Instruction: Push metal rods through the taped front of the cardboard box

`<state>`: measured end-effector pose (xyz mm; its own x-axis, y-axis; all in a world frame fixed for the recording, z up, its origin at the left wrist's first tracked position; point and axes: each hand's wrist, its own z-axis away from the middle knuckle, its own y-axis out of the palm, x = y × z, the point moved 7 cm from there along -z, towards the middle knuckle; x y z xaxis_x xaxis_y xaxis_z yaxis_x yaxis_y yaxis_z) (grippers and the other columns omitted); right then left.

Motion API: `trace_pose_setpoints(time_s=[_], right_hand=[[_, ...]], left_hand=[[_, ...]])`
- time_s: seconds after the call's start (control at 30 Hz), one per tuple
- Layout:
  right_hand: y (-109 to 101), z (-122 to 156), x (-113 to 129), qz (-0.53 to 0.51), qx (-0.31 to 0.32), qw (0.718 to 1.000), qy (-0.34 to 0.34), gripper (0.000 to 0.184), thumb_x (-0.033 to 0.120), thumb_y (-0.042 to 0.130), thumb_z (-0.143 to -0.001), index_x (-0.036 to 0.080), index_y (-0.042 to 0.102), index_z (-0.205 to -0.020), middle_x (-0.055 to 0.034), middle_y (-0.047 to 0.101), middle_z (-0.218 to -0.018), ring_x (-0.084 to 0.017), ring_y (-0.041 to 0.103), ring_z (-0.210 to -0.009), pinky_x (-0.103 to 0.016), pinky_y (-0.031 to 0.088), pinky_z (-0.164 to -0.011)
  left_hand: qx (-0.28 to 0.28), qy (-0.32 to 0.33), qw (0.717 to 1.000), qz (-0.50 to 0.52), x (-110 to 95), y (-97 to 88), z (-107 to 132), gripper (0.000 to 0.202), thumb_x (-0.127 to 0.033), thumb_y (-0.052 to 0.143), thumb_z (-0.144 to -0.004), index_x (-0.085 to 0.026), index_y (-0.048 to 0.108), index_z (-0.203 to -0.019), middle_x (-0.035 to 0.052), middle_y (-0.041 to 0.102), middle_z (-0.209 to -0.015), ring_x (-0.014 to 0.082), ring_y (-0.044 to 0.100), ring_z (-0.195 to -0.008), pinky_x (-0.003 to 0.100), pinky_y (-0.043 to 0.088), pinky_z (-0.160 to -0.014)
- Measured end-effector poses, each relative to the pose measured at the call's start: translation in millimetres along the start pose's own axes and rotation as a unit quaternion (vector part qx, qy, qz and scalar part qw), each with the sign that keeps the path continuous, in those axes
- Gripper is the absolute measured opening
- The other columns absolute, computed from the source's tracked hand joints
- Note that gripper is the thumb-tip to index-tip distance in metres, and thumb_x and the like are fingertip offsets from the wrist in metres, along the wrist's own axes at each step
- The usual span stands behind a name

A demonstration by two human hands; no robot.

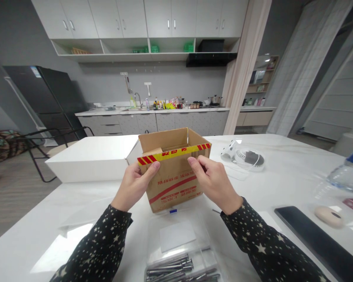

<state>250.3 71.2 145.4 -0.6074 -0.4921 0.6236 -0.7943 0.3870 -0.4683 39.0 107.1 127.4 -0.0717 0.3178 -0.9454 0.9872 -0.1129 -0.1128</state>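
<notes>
Your left hand and your right hand hold an open cardboard box that stands upright on the white table, right in front of you near the middle. Each grip is closed on the near wall of the box at its top edge: the left thumb lies on the yellow and red tape along the rim at the left corner, and the right thumb and fingers pinch the same rim toward the right corner.

Just in front of the box, closer to you, a clear plastic tray holds a white card and a heap of metal bolts. A flat white box lies to the left, touching or nearly touching the cardboard one. To the right sit a coiled white cable, a water bottle, a mouse and a dark wrist rest.
</notes>
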Motion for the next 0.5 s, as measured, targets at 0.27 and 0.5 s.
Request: trace_pose_setpoints(time_s=[0.27,0.5], right_hand=[[3.0,-2.8,-10.7,-0.14,0.024,0.989,0.049,0.046,0.05,0.061,-0.093,0.021,0.045,-0.062,0.0032,0.048,-0.058,-0.012,0.043,-0.055,-0.026,0.034,-0.052],[7.2,0.3,-2.9,-0.169,0.03,0.985,0.013,0.043,0.04,0.063,-0.092,0.021,0.04,-0.06,0.0054,0.038,-0.057,-0.011,0.034,-0.054,-0.025,0.027,-0.05]], left_hand=[[0.008,-0.007,1.0,0.022,1.6,-1.1,0.3,0.055,-0.057,0.073,-0.08,-0.014,0.065,-0.114,0.0146,0.072,-0.121,0.0279,0.071,-0.105,0.031,0.064,-0.076],[0.014,-0.005,0.999,0.03,1.0,-0.2,0.5,0.056,-0.056,0.074,-0.08,-0.013,0.065,-0.114,0.0148,0.073,-0.12,0.0283,0.071,-0.106,0.031,0.064,-0.079]])
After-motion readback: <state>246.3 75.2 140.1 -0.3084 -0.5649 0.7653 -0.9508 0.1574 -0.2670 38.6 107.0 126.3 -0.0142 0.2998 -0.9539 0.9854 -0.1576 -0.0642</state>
